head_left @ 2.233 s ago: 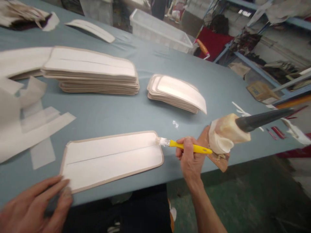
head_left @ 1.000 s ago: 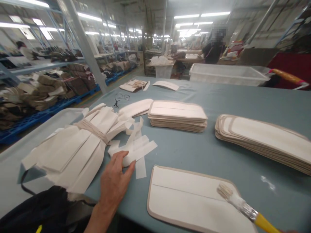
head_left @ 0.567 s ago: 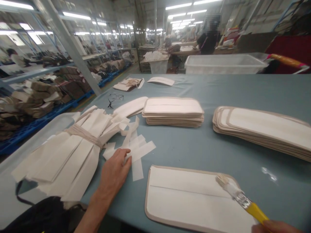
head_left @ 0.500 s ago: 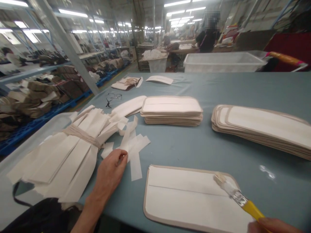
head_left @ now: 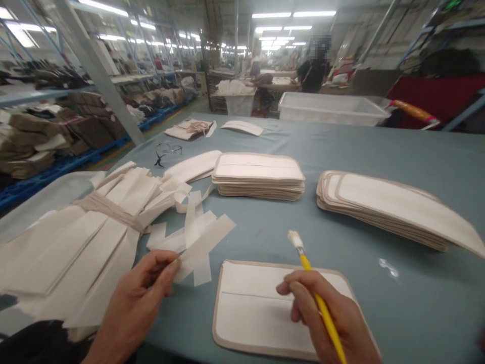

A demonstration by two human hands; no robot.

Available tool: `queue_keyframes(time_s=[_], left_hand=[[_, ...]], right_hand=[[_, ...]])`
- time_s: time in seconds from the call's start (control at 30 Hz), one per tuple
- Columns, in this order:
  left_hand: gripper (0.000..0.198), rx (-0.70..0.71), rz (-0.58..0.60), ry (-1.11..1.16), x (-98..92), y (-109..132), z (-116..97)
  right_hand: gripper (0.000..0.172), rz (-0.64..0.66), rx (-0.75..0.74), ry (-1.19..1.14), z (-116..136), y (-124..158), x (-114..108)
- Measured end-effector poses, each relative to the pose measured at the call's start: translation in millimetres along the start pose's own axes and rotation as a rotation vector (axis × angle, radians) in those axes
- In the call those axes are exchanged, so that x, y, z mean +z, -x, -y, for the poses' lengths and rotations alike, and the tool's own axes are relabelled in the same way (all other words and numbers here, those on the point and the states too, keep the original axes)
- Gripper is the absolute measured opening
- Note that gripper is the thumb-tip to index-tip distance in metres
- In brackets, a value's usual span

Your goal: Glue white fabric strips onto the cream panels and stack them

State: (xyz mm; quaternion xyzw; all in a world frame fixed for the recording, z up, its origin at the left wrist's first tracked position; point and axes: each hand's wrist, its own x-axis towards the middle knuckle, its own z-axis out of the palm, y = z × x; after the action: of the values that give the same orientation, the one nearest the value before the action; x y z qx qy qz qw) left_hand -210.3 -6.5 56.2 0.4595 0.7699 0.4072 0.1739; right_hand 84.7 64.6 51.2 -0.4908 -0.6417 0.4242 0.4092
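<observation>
My left hand (head_left: 142, 293) pinches the near end of a thin, translucent white strip (head_left: 212, 237), which slants up and to the right over several loose strips on the table. In my right hand (head_left: 326, 313) is a paintbrush (head_left: 306, 263) with a yellow handle, its pale, coated bristles pointing away from me. Under that hand lies a flat white panel (head_left: 250, 318) with a beige bound edge and a dark line along it; the hand hides its right part. The bristles are over the table beyond the panel's far edge.
Left of my hand lies a tied bundle of white strips (head_left: 83, 247). Two stacks of bound panels, one in the middle (head_left: 261, 167) and one at the right (head_left: 379, 202), stand farther back. Eyeglasses (head_left: 170, 148) lie at far left. A white bin (head_left: 333, 108) and a person (head_left: 313, 73) are beyond the table.
My right hand has moved left and forward with the brush, from the panel's right side to over its middle. My left hand has drawn back slightly, and one strip now slants from its fingers.
</observation>
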Motion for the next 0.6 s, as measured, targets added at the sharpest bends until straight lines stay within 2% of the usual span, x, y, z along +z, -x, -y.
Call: queue_keyframes(time_s=[0.1, 0.23, 0.33, 0.47, 0.6], left_hand=[[0.058, -0.008, 0.050, 0.063, -1.8, 6.2, -0.8], [0.057, 0.019, 0.059, 0.138, 0.7, 11.6, 10.1], [0.052, 0.039, 0.070, 0.177, 4.4, 12.2, 17.9], [0.053, 0.039, 0.094, 0.197, 6.0, 10.0, 14.6], [0.054, 0.038, 0.112, 0.196, 4.7, 9.1, 8.8]], right_hand=[[0.040, 0.176, -0.072, -0.025, 3.9, -26.7, 12.9], [0.049, 0.288, -0.042, -0.119, 11.3, -50.2, 36.1], [0.056, 0.369, -0.029, -0.199, 21.3, -53.9, 47.7], [0.058, 0.390, -0.025, -0.311, 32.6, -49.1, 53.2], [0.045, 0.384, -0.032, -0.271, 35.7, -47.4, 58.7]])
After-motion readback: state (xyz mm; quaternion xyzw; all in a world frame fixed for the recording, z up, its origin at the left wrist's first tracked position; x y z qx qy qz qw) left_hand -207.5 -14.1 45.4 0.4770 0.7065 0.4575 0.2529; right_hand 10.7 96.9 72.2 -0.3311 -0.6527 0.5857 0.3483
